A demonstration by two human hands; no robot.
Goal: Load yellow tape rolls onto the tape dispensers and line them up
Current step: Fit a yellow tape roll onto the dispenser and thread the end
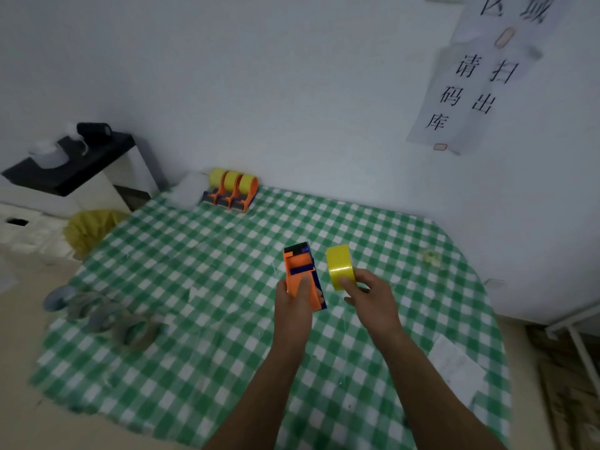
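My left hand grips an orange and blue tape dispenser by its handle, held above the table with no roll on it. Just to its right, my right hand pinches a yellow tape roll from below; the roll does not touch the dispenser. At the far edge of the table, against the wall, three orange dispensers with yellow rolls stand side by side in a row.
The table wears a green and white checked cloth. Several clear tape rolls lie at its left edge. A white paper lies at the right. A yellow bag and white drawers stand to the left.
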